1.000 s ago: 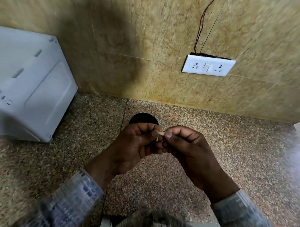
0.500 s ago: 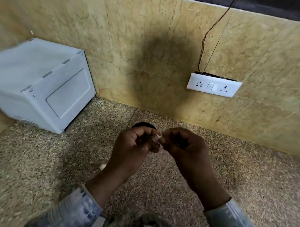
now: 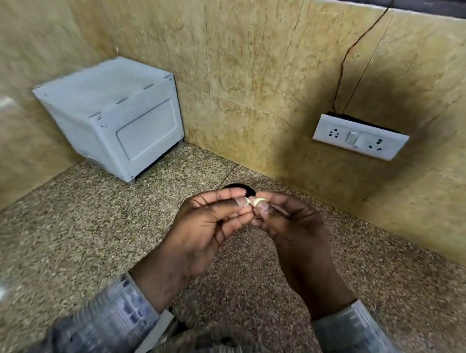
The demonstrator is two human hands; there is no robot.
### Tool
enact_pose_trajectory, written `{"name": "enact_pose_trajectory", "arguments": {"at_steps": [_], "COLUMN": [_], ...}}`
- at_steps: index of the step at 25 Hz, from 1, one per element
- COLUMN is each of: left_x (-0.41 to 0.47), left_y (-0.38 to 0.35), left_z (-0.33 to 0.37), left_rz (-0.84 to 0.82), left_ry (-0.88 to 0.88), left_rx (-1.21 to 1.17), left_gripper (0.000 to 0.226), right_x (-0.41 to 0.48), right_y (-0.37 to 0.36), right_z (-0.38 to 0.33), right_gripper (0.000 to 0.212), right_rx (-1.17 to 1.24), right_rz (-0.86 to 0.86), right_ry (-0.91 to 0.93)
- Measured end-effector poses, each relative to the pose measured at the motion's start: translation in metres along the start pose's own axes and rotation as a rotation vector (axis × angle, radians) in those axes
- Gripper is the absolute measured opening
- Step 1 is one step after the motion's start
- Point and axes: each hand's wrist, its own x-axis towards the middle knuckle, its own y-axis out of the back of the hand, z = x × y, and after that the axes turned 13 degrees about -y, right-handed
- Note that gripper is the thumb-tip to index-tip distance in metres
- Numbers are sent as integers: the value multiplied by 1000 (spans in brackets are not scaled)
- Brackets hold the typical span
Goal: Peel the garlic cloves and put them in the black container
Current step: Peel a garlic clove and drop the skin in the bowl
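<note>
A small pale garlic clove (image 3: 258,201) is held up above the speckled stone counter (image 3: 66,236). My right hand (image 3: 288,225) pinches it between thumb and forefinger. My left hand (image 3: 209,225) pinches a thin flake of skin (image 3: 247,201) at the clove's left end with its thumb and forefinger. The black container (image 3: 236,188) sits on the counter just behind my fingers; only a sliver of its dark rim shows, the rest is hidden by both hands.
A white box-like appliance (image 3: 115,119) stands in the back left corner of the counter. A white socket and switch plate (image 3: 360,137) with a thin wire (image 3: 344,66) hangs on the yellow marble wall at right. Something white (image 3: 155,332) shows at the counter's front edge.
The view has swung left and up, bringing the white appliance fully into sight. My hands have stayed together over the container; the clove now shows more plainly between the fingertips.
</note>
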Motion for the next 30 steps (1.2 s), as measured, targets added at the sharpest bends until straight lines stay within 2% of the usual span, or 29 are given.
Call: {"name": "enact_pose_trajectory", "arguments": {"at_steps": [7, 12, 17, 19, 22, 24, 26, 30], "left_x": [-24, -35, -36, -32, -26, -22, -11, 15], "left_y": [-5, 2, 16, 22, 32, 40, 56, 116], "left_z": [-5, -9, -19, -28, -42, -49, -55, -74], "left_rz": [44, 9, 26, 79, 163, 181, 173, 244], "left_ry": [-50, -150, -252, -279, -177, -39, 81, 348], "left_rx": [-106, -50, 121, 180, 163, 131, 94, -27], "left_gripper": [24, 29, 26, 20, 13, 17, 24, 23], "right_x": [-7, -11, -17, -15, -6, -3, 7, 48], "right_y": [-11, -15, -21, -26, -32, -37, -45, -37], "right_z": [8, 13, 27, 40, 63, 78, 94, 143], "right_gripper": [24, 22, 15, 13, 9, 12, 13, 9], "right_rx": [359, 408, 267, 149, -218, -328, -199, 128], "right_rz": [-194, -162, -71, 8, 184, 267, 279, 320], "right_ry": [-161, -194, -148, -64, 157, 198, 76, -426]}}
